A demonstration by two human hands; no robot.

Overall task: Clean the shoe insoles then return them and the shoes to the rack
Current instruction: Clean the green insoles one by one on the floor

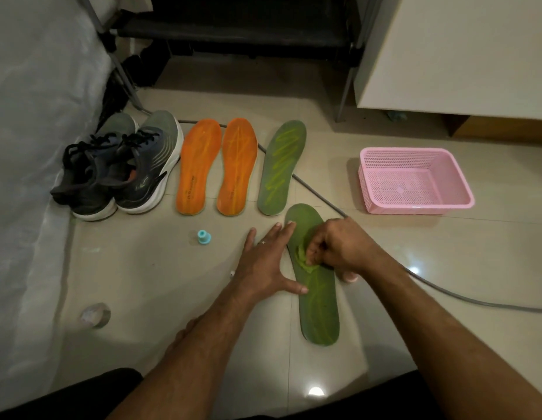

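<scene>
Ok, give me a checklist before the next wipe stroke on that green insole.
1. Left hand pins the near green insole flat: ok, fingers spread along its edge.
2. Right hand grips the green cloth: ok, bunched under curled fingers.
3. Cloth touches the insole: ok.
4. Heel end free to wipe: ok, nothing lies on it.
5. Cable clear of the stroke: not ok, it runs right beside the toe end.
6. Insole already clean: cannot tell.
</scene>
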